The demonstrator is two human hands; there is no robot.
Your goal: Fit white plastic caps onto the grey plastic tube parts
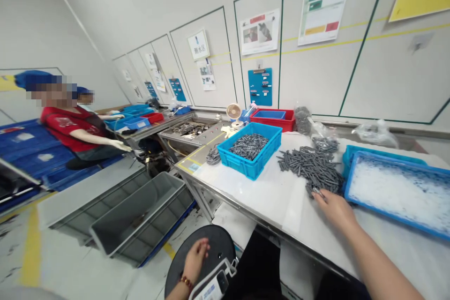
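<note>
My right hand reaches onto the white table top at the near edge of a loose heap of grey ribbed parts, its fingertips pinching a small grey part. A blue plastic crate filled with similar grey parts stands left of the heap. To the right lies a shallow blue tray holding white material. My left hand is below the table, curled and resting over a dark round stool seat, with a beaded bracelet on the wrist.
A co-worker in a red vest sits at a separate bench on the left. Grey bins stand on a low rack by the table. A red crate, a small fan and plastic bags line the back.
</note>
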